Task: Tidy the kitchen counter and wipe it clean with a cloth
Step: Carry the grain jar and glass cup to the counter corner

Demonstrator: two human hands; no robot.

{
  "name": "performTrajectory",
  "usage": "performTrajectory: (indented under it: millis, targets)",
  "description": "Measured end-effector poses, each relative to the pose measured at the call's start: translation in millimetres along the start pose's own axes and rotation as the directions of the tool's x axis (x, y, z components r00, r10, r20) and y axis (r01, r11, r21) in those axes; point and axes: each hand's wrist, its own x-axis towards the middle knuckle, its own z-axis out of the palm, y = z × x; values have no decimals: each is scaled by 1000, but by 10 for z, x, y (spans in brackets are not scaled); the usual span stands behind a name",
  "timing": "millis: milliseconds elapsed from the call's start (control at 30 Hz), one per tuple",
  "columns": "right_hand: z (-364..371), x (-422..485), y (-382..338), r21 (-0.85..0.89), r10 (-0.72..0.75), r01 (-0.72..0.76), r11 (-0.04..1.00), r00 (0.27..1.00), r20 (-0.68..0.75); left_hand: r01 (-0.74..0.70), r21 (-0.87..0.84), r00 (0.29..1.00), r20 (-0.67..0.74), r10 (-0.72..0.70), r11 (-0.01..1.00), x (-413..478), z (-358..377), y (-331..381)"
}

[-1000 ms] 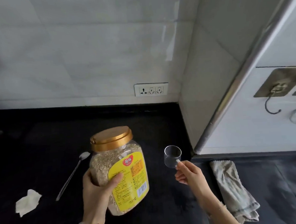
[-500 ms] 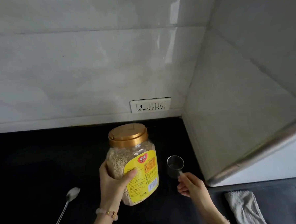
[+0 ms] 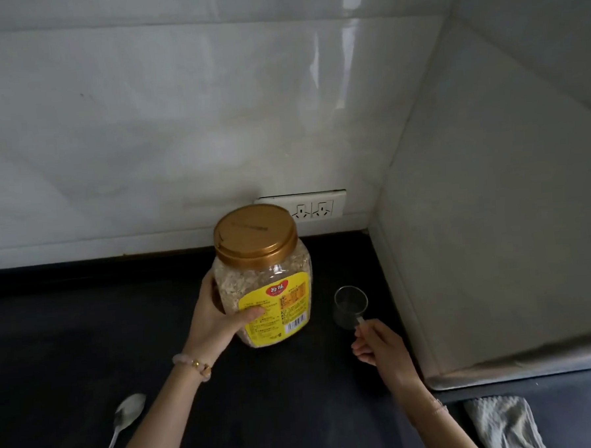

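A clear oat jar [image 3: 266, 276] with a gold lid and yellow label stands near the back of the black counter [image 3: 70, 338], close to the wall. My left hand [image 3: 213, 317] grips its left side, thumb across the label. To its right, a small clear measuring cup [image 3: 349, 306] is held by its handle in my right hand [image 3: 379, 348], near the corner; whether the cup touches the counter I cannot tell. A grey cloth [image 3: 503, 425] lies at the bottom right.
A metal spoon [image 3: 123, 421] lies on the counter at the lower left. A white socket strip [image 3: 317, 207] sits on the tiled back wall behind the jar. A tiled side wall [image 3: 494, 247] with a metal edge bounds the counter on the right.
Both hands have carried the jar and the cup away from me toward the back corner; the jar now stands upright near the socket. The view tilted up, losing the crumpled tissue.
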Motion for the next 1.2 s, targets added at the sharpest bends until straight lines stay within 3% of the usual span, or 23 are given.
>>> performTrajectory:
  millis: [333, 567, 900, 1200]
  targets:
    - [96, 190, -112, -26, -6, 7, 1000, 999, 36, -21, 147, 991, 134, 1, 989, 225, -92, -16]
    - [226, 376, -195, -68, 24, -23, 997, 1000, 13, 9, 108, 1000, -1, -9, 994, 363, -95, -40]
    - [342, 548, -336, -110, -24, 17, 994, 998, -63, 26, 96, 1000, 9, -27, 995, 397, -111, -102]
    - [404, 557, -348, -105, -21, 17, 994, 999, -40, 30, 85, 999, 14, -31, 996, 378, -106, -83]
